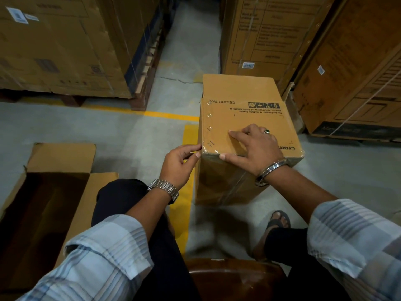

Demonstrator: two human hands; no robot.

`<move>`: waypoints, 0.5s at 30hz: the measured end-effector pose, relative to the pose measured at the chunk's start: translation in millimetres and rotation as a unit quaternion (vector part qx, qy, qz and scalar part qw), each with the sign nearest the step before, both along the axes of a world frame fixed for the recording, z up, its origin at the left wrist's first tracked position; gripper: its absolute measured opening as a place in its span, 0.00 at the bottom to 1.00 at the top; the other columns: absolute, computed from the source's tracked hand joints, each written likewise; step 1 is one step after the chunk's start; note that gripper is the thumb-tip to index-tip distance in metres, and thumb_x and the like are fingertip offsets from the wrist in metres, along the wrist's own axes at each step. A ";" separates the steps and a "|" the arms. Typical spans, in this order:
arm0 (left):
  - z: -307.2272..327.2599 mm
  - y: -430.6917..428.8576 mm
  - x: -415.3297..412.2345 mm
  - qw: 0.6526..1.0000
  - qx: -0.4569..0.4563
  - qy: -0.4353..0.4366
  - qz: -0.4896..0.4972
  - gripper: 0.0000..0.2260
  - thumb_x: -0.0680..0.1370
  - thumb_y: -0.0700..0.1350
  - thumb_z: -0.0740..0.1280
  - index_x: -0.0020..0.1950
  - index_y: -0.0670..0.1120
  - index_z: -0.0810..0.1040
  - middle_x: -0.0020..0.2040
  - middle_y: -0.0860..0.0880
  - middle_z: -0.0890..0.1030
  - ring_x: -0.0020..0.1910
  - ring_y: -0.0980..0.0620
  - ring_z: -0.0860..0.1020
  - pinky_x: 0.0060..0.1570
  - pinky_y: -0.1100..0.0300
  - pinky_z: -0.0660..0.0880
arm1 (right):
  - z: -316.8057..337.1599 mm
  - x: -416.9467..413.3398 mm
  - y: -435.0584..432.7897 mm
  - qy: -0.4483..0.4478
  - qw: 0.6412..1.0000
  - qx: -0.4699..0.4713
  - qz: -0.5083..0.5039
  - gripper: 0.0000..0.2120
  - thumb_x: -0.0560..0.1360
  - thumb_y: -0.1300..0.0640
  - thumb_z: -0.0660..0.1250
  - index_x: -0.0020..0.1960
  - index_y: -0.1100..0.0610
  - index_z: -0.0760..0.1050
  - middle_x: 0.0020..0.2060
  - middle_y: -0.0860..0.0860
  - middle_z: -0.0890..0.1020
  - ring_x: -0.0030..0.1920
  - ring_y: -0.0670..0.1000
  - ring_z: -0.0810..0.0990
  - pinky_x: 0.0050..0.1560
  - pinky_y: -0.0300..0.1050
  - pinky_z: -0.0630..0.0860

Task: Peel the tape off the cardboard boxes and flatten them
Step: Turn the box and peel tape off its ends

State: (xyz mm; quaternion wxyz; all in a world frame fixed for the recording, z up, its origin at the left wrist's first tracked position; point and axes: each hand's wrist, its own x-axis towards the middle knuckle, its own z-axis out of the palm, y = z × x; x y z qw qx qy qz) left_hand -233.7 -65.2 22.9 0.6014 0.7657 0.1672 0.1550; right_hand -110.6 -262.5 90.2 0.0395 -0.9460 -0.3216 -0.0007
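Ceiling fan box is plain brown cardboard, standing upright on the concrete floor, its left side right up against the yellow floor line. The top reads "CEILING FAN" upside down from here, with a row of handling icons and some small print. Glossy clear tape wraps the near face and runs over the top, and there's a row of staples along the edge nearest the line. The far flap looks lifted a little. Left hand has its grip pinched on the tape at the corner closest to the line. Right hand lies flat on top, grip open, fingers spread, thumb on the near edge. On the other side of the line lies an opened carton.
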 end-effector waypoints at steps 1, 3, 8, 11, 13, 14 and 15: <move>1.5 1.6 -0.1 1.000 0.014 0.001 0.003 0.11 0.76 0.49 0.69 0.58 0.57 0.84 0.56 0.54 0.85 0.54 0.56 0.84 0.53 0.46 0.82 | -0.4 -0.4 0.0 -0.001 1.000 0.001 0.000 0.40 0.67 0.21 0.55 0.73 0.41 0.67 0.63 0.50 0.72 0.63 0.55 0.70 0.61 0.56 0.70; 4.4 5.8 1.9 0.999 0.044 0.004 0.010 0.09 0.77 0.46 0.71 0.56 0.52 0.86 0.52 0.54 0.87 0.51 0.57 0.84 0.52 0.48 0.83 | -1.5 -1.5 -0.1 -0.003 1.000 0.001 0.001 0.42 0.66 0.20 0.52 0.73 0.40 0.67 0.63 0.50 0.72 0.63 0.55 0.70 0.60 0.55 0.70; 13.1 12.5 9.8 0.985 0.172 0.008 0.027 0.04 0.76 0.47 0.74 0.50 0.50 0.87 0.44 0.55 0.87 0.42 0.62 0.83 0.47 0.57 0.82 | -0.9 -2.2 -0.5 -0.001 1.000 0.000 0.002 0.43 0.65 0.20 0.50 0.73 0.41 0.68 0.63 0.51 0.72 0.63 0.56 0.71 0.61 0.56 0.70; 17.4 14.3 13.2 0.966 0.257 -0.003 0.018 0.04 0.77 0.48 0.72 0.48 0.52 0.86 0.44 0.55 0.86 0.41 0.61 0.82 0.44 0.57 0.81 | -0.1 -0.7 0.1 0.000 1.000 -0.009 0.006 0.41 0.66 0.20 0.53 0.73 0.41 0.67 0.63 0.51 0.72 0.63 0.56 0.71 0.61 0.57 0.71; 19.7 15.9 14.9 0.952 0.307 -0.009 0.003 0.05 0.77 0.48 0.70 0.48 0.51 0.85 0.45 0.54 0.86 0.42 0.56 0.83 0.43 0.55 0.81 | 0.6 0.5 1.0 0.004 1.000 -0.014 0.008 0.40 0.68 0.21 0.56 0.73 0.41 0.67 0.63 0.51 0.72 0.63 0.56 0.70 0.62 0.57 0.71; 20.5 16.5 15.7 0.945 0.327 -0.011 -0.004 0.05 0.77 0.48 0.69 0.48 0.51 0.85 0.45 0.53 0.85 0.42 0.54 0.83 0.42 0.54 0.81 | 1.1 0.9 1.4 0.005 1.000 -0.016 0.008 0.39 0.68 0.22 0.57 0.73 0.41 0.66 0.63 0.51 0.71 0.63 0.56 0.70 0.62 0.57 0.71; 21.4 16.7 16.1 0.940 0.341 -0.012 -0.010 0.05 0.77 0.48 0.69 0.47 0.50 0.84 0.44 0.53 0.85 0.42 0.54 0.82 0.42 0.53 0.80 | 1.5 1.1 1.8 0.007 1.000 -0.015 0.009 0.39 0.68 0.22 0.58 0.73 0.41 0.66 0.63 0.51 0.71 0.63 0.56 0.70 0.62 0.57 0.71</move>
